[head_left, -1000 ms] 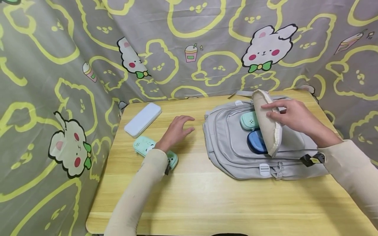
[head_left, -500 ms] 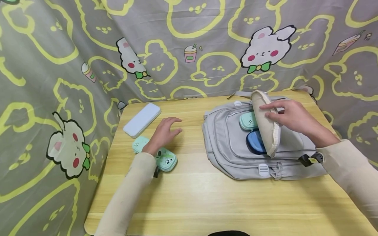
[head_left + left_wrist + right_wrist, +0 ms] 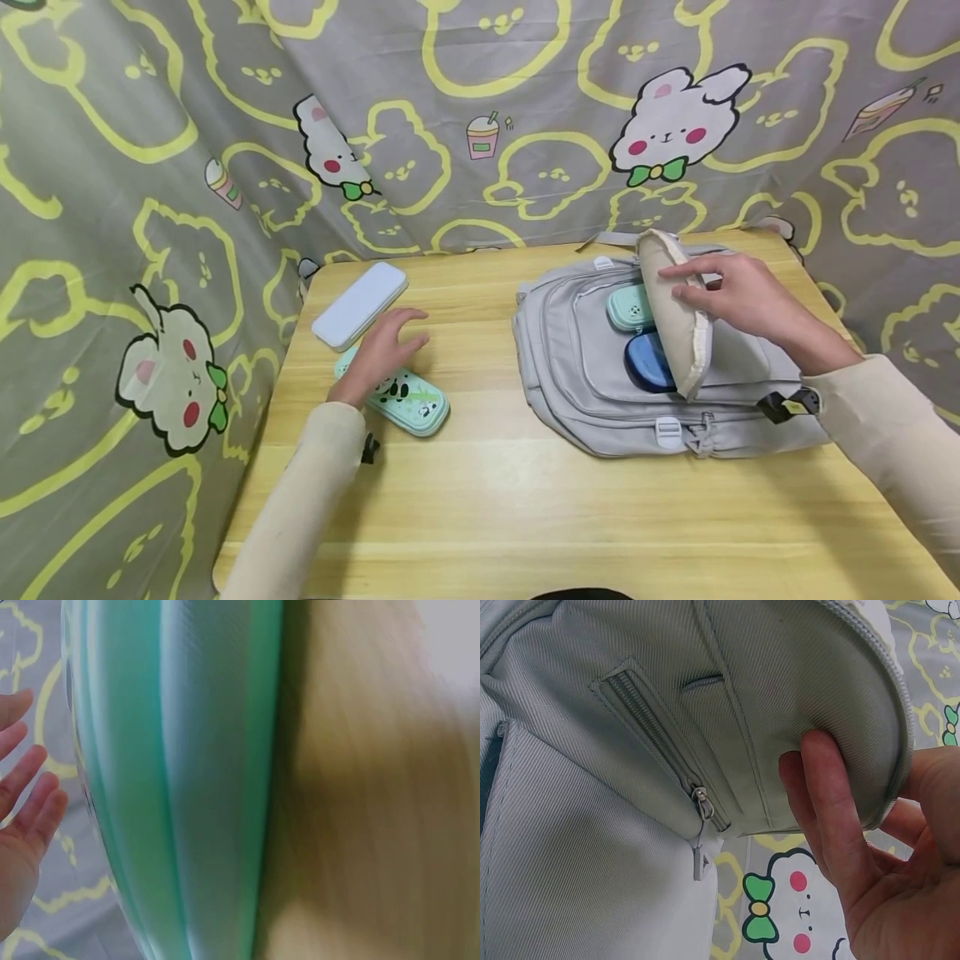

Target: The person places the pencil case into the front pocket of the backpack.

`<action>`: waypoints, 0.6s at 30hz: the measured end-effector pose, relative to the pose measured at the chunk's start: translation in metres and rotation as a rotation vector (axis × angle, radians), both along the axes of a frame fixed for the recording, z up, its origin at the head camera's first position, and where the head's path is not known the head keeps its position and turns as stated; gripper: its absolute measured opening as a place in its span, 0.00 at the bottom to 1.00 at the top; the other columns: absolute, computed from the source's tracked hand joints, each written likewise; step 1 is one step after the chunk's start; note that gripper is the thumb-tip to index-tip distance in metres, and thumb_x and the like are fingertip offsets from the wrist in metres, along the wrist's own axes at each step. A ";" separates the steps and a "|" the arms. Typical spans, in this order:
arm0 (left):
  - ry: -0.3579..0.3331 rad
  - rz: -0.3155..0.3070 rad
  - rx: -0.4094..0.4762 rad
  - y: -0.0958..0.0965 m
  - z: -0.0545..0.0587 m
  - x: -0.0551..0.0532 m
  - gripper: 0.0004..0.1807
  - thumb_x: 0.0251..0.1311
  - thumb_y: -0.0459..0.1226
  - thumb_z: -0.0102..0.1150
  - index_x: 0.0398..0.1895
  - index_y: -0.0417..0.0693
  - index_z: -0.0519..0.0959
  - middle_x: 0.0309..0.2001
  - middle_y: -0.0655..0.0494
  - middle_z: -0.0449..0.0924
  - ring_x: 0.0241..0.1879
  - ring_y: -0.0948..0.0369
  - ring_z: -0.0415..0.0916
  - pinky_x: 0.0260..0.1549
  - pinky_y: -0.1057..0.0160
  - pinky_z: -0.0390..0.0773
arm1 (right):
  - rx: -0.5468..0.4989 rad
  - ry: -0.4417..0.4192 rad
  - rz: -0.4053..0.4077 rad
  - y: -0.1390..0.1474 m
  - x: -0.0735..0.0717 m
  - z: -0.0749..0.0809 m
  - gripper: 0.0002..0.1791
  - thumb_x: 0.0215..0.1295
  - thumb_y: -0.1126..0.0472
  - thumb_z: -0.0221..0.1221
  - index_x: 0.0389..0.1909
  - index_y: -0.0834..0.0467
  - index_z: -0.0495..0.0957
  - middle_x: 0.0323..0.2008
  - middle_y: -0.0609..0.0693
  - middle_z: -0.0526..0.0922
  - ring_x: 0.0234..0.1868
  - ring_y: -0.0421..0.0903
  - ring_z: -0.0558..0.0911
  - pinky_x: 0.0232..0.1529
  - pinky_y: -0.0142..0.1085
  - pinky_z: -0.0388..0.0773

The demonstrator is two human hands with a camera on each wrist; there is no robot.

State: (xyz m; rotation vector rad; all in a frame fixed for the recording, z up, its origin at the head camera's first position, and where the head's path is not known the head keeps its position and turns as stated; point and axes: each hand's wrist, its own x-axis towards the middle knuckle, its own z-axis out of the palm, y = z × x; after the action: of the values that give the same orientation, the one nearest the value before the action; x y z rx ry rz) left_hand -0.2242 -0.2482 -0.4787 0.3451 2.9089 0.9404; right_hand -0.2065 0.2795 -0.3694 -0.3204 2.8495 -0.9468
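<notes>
My right hand (image 3: 757,304) grips the raised front-pocket flap (image 3: 663,300) of a grey backpack (image 3: 547,350) lying on the table. In the right wrist view, the fingers lie against the flap's inner lining (image 3: 772,675), beside a zipped pocket (image 3: 656,727). A small mint case (image 3: 628,308) and a dark blue case (image 3: 647,362) sit at the pocket opening, partly hidden behind the flap. My left hand (image 3: 381,354) hovers over a mint panda-print pencil case (image 3: 420,406), fingers spread and holding nothing. The left wrist view shows that case's side (image 3: 127,780) very close, with my fingers beyond it.
A pale blue pencil case (image 3: 360,304) lies at the table's back left, just beyond the mint one. Patterned curtains (image 3: 540,108) hang behind and left of the wooden table (image 3: 510,500). A buckle (image 3: 670,432) and drawstring (image 3: 702,435) lie along the backpack's near side.
My left hand has moved left and slightly toward me, uncovering more of the panda pencil case. The right hand stays on the flap.
</notes>
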 end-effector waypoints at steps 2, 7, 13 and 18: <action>0.011 0.004 -0.003 -0.006 0.000 0.002 0.24 0.76 0.41 0.67 0.71 0.48 0.80 0.75 0.44 0.76 0.79 0.43 0.66 0.80 0.37 0.63 | -0.001 0.001 -0.001 0.000 0.000 0.000 0.20 0.79 0.57 0.65 0.68 0.55 0.85 0.73 0.66 0.75 0.34 0.46 0.85 0.30 0.35 0.78; 0.022 0.004 0.004 -0.021 -0.001 0.006 0.24 0.76 0.39 0.67 0.71 0.44 0.80 0.73 0.42 0.78 0.78 0.40 0.67 0.80 0.36 0.60 | -0.006 0.008 -0.001 0.001 0.001 0.001 0.20 0.79 0.58 0.65 0.67 0.55 0.85 0.72 0.66 0.75 0.30 0.44 0.84 0.29 0.35 0.77; 0.018 0.014 -0.006 -0.034 -0.002 0.010 0.23 0.76 0.39 0.67 0.70 0.41 0.80 0.72 0.40 0.79 0.76 0.39 0.67 0.80 0.35 0.60 | -0.010 0.012 0.000 0.002 0.002 0.001 0.20 0.78 0.58 0.65 0.67 0.56 0.85 0.73 0.66 0.76 0.31 0.44 0.84 0.29 0.35 0.77; -0.010 0.036 -0.015 -0.042 -0.005 0.012 0.23 0.77 0.39 0.66 0.70 0.41 0.80 0.72 0.39 0.79 0.75 0.38 0.67 0.79 0.34 0.61 | -0.012 0.011 0.000 0.003 0.002 0.001 0.20 0.79 0.58 0.65 0.67 0.56 0.85 0.74 0.67 0.75 0.34 0.46 0.85 0.30 0.35 0.78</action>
State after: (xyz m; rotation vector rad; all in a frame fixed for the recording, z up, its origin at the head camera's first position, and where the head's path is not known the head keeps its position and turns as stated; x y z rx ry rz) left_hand -0.2117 -0.2906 -0.4835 0.2877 2.9210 0.9221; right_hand -0.2046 0.2820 -0.3687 -0.3278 2.8541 -0.9660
